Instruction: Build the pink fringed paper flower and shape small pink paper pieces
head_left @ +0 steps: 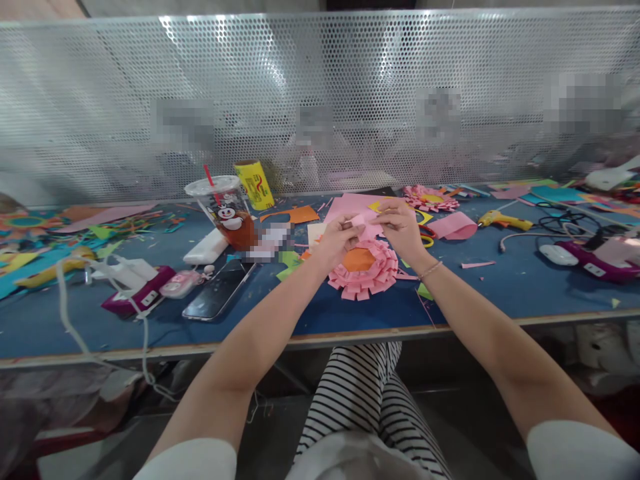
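White sleeves (185, 460) nearside of paper flower (363, 285), fringe apparently formed; beyond it, left hand (339, 241), right hand (401, 225) pinch seemingly unattached pink paper (367, 223).

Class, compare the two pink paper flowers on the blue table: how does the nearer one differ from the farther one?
The nearer flower has an orange centre; the farther flower has a yellow one.
The nearer flower lies by the hands, while the farther flower sits near the mesh screen.
Both have a ring of cut pink paper strips around the centre.
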The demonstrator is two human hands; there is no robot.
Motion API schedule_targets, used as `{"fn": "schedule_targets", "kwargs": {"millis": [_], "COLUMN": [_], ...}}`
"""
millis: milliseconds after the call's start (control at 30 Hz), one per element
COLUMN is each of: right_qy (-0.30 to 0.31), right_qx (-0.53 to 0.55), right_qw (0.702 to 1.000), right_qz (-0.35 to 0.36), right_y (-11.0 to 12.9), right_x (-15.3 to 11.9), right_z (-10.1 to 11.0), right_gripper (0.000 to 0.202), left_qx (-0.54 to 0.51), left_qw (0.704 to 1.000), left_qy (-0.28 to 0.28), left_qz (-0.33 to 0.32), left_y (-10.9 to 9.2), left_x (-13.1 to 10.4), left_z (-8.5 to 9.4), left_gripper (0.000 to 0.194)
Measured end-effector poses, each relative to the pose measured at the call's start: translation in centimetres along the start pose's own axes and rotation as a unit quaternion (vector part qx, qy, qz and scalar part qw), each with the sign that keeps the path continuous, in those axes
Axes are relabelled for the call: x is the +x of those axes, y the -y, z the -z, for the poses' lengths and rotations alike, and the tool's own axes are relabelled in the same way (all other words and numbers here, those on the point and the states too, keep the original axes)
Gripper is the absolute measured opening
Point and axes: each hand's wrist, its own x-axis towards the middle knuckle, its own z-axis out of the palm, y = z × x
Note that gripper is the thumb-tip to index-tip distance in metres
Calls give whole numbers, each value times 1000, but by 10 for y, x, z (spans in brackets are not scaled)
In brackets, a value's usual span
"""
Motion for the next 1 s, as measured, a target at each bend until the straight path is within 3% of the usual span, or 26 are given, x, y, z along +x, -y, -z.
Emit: {"fn": "schedule_targets", "kwargs": {"millis": [200,467,667,1000], "right_qy": [26,65,88,74], "right_qx": [38,223,226,194], "right_qw": [999,964,960,969], "right_qz": [8,-131,-137,-134], "right_y": [-1,-14,-9,0], "right_x": [2,0,-1,-1], "right_z": [-2,-9,-7,-6], "right_gripper": [21,14,15,14], "left_qx": [-36,-47,-44,-64], "left_qw": [999,999,999,997], "left_qy": [7,-5,7,34], "left_qz": [10,7,6,33], "left_y": [-5,-5,-6,-8], "left_x": [-1,-3,-3,-5], "left_z": [0,-2,-1,-3], "left_gripper": [38,40,39,38]}}
